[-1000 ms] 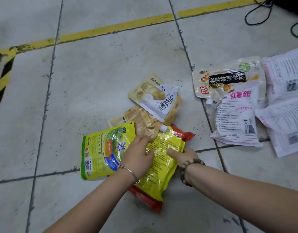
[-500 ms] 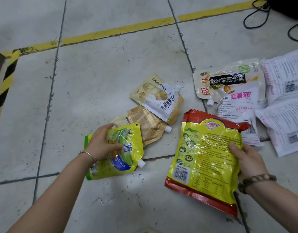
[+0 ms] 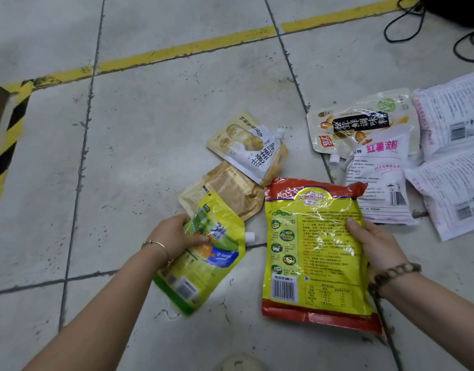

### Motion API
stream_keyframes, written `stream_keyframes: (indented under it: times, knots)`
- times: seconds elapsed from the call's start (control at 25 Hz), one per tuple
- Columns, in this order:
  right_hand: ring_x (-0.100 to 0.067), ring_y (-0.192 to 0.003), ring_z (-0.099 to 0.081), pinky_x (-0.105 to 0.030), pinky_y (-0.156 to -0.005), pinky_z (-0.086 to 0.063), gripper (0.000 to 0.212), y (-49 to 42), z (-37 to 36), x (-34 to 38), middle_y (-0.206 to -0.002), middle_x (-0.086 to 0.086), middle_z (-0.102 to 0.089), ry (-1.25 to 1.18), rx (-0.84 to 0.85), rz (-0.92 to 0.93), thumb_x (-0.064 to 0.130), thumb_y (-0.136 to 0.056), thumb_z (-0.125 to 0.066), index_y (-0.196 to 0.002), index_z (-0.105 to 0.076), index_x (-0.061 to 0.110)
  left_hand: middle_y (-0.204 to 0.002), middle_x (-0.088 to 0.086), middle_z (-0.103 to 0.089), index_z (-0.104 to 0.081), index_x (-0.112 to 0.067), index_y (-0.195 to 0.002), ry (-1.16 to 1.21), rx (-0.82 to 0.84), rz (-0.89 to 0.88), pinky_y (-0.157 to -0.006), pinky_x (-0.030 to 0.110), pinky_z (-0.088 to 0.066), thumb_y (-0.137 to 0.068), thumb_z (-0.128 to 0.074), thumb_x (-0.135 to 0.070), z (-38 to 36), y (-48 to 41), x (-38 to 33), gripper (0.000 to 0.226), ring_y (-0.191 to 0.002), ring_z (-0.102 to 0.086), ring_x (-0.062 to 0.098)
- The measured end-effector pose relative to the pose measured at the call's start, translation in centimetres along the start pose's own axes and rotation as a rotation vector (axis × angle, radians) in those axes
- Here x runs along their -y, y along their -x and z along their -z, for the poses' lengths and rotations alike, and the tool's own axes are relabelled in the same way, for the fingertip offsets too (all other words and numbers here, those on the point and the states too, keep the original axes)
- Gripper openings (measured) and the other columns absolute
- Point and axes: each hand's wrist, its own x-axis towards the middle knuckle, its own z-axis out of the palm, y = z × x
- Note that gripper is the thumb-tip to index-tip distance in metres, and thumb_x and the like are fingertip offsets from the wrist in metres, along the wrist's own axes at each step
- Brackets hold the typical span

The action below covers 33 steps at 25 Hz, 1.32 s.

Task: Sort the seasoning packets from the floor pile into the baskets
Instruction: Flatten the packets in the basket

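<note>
Seasoning bag (image 3: 310, 250), yellow-red, sits gripped in my right hand (image 3: 377, 245), long axis pointing away from me; just left of it my left hand (image 3: 171, 234) grips the green pouch (image 3: 219, 253); baskets unseen.

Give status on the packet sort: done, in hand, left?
Done: nothing visible; no basket in frame. In hand: left hand grips a green-yellow plastic spout pouch; right hand holds a large yellow plastic bag with red ends. Left on the floor: cream-and-white spout pouch, tan pouch, cream pouch with black label, white bag with pink lettering, two white printed bags at right.
</note>
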Motion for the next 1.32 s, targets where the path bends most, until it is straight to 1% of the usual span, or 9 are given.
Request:
stream_keyframes:
  times: [0.12,0.24,0.4,0.52,0.8,0.96,1.12,1.24,1.32]
  knots:
    - [-0.017,-0.065,-0.069,-0.04,-0.072,-0.056,0.01,-0.1,0.4,0.8,-0.073,0.0,-0.073,-0.039,-0.013,0.002,0.016,-0.09,-0.056,-0.093,-0.065,0.014,-0.075,-0.006,-0.061,-0.054,-0.027,-0.073,0.323,-0.08,-0.062,-0.06,0.024,-0.041,-0.073,-0.078,-0.032,-0.6,1.6,-1.0,0.025,-0.072,-0.058,0.013]
    - [-0.015,-0.062,-0.069,-0.035,-0.058,-0.059,0.011,0.1,1.6,2.1,-0.072,0.0,-0.073,-0.103,-0.027,-0.004,0.017,-0.091,-0.054,-0.093,-0.065,0.014,-0.085,0.004,-0.069,-0.061,-0.017,-0.085,0.616,-0.183,-0.059,-0.075,0.034,-0.051,-0.075,-0.077,-0.019,-0.2,2.7,-3.0,0.018,-0.08,-0.065,0.022]
    - [-0.016,-0.064,-0.07,-0.035,-0.054,-0.058,0.013,1.4,4.2,4.0,-0.074,-0.001,-0.073,-0.153,-0.076,0.035,0.021,-0.092,-0.053,-0.092,-0.065,0.014,-0.083,-0.002,-0.071,-0.063,-0.021,-0.089,0.81,-0.225,-0.082,-0.067,0.03,-0.053,-0.076,-0.075,-0.015,0.6,3.2,-7.0,0.018,-0.073,-0.068,0.014]
    - [-0.017,-0.066,-0.07,-0.038,-0.056,-0.058,0.016,3.2,6.6,5.0,-0.075,-0.003,-0.073,-0.178,-0.153,0.078,0.021,-0.092,-0.052,-0.091,-0.065,0.012,-0.078,-0.008,-0.072,-0.066,-0.022,-0.091,0.882,-0.183,-0.153,-0.057,0.02,-0.051,-0.078,-0.072,-0.014,0.7,3.6,-10.6,0.016,-0.066,-0.068,0.006]
    - [-0.016,-0.062,-0.069,-0.04,-0.062,-0.058,0.015,7.4,12.3,6.7,-0.07,-0.002,-0.072,-0.223,-0.409,0.246,0.023,-0.09,-0.057,-0.087,-0.066,0.011,-0.073,-0.014,-0.068,-0.066,-0.02,-0.085,0.797,-0.102,-0.402,-0.053,0.008,-0.045,-0.078,-0.072,-0.016,-0.8,5.0,-19.2,0.01,-0.058,-0.062,-0.007]
    - [-0.017,-0.066,-0.069,-0.039,-0.064,-0.059,0.018,10.6,16.1,8.8,-0.071,-0.001,-0.073,-0.226,-0.553,0.385,0.023,-0.089,-0.06,-0.078,-0.071,0.015,-0.088,0.001,-0.07,-0.064,-0.019,-0.093,0.824,-0.072,-0.462,-0.071,0.027,-0.052,-0.08,-0.072,-0.021,-1.4,7.0,-23.7,0.015,-0.076,-0.066,0.012]
    - [-0.026,-0.077,-0.053,-0.049,-0.075,-0.047,0.025,14.8,19.6,10.5,-0.077,-0.016,-0.057,-0.095,-0.755,0.516,0.032,-0.084,-0.065,-0.069,-0.062,0.012,-0.058,-0.018,-0.064,-0.063,-0.022,-0.081,0.861,-0.005,-0.61,-0.049,0.006,-0.043,-0.08,-0.07,-0.017,-1.4,10.2,-28.7,0.009,-0.052,-0.058,-0.011]
    - [-0.025,-0.073,-0.051,-0.05,-0.073,-0.047,0.031,17.9,21.8,11.9,-0.07,-0.018,-0.054,-0.083,-0.854,0.565,0.036,-0.079,-0.067,-0.067,-0.063,0.007,-0.066,-0.016,-0.07,-0.064,-0.021,-0.083,0.94,0.126,-0.683,-0.061,0.021,-0.052,-0.081,-0.069,-0.016,-1.5,13.3,-32.7,0.008,-0.059,-0.064,-0.001]
    - [-0.026,-0.071,-0.058,-0.053,-0.074,-0.051,0.02,20.2,23.0,12.9,-0.066,-0.011,-0.063,-0.055,-0.911,0.595,0.033,-0.08,-0.066,-0.065,-0.07,0.02,-0.077,-0.009,-0.071,-0.064,-0.02,-0.087,0.959,0.18,-0.744,-0.068,0.03,-0.052,-0.082,-0.068,-0.017,-1.7,15.2,-35.5,0.007,-0.069,-0.066,0.01]
